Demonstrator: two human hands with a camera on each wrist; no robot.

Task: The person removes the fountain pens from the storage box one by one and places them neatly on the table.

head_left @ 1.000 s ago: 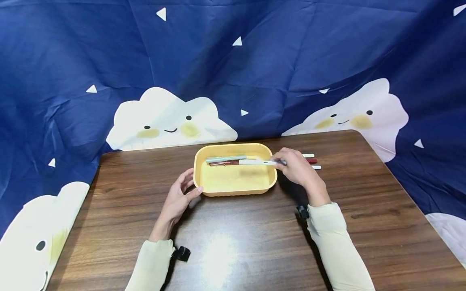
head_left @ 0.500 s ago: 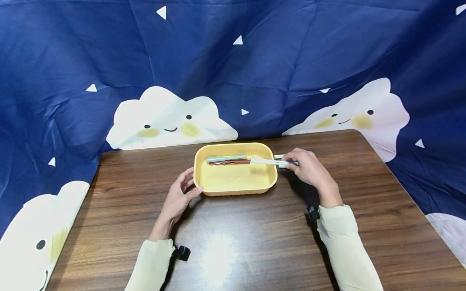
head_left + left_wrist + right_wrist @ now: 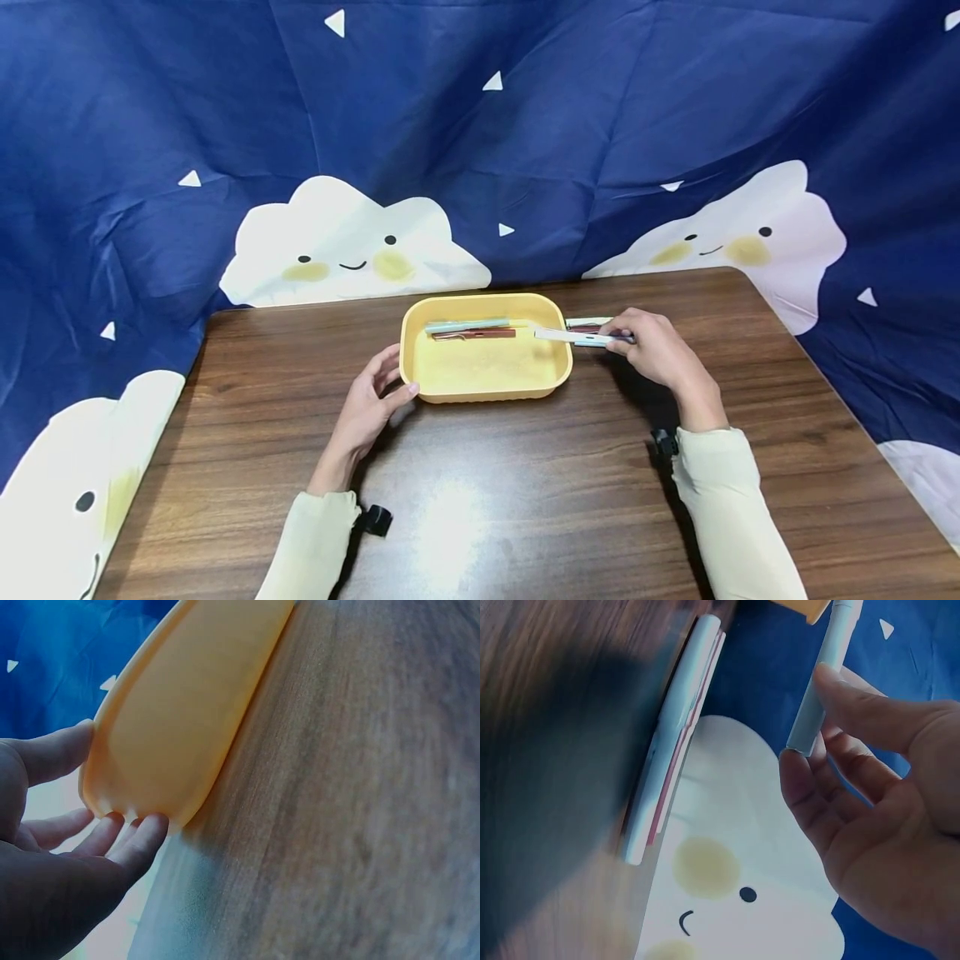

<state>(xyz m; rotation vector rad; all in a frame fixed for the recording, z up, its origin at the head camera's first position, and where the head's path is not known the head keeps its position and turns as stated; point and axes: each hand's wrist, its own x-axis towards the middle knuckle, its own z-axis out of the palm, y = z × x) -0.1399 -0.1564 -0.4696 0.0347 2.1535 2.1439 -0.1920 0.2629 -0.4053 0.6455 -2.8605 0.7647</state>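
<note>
My left hand [image 3: 367, 410] holds the left end of the yellow tray [image 3: 487, 397], thumb at the front corner and fingers against the side. In the left wrist view, those fingertips [image 3: 154, 825] touch the tray's outer wall. A white pen [image 3: 558, 335] with a dark end is pinched in my right hand [image 3: 663, 350], its far end reaching over the tray's right rim. Inside the tray, a light blue pen [image 3: 467, 326] lies behind a dark red pen [image 3: 487, 334]. Right of the tray, a white pen [image 3: 588, 322], a dark red one and a light blue one [image 3: 592, 341] lie side by side.
Everything stands on a brown wood-grain table [image 3: 510, 500]. A dark blue cloth [image 3: 540, 150] with clouds and triangles hangs behind it. A bright light reflection shows on the tabletop near the front.
My right hand has moved right with the white pen, drawing it back from over the tray's middle to its right rim. More of the pens on the table shows. The left hand has stayed put.
</note>
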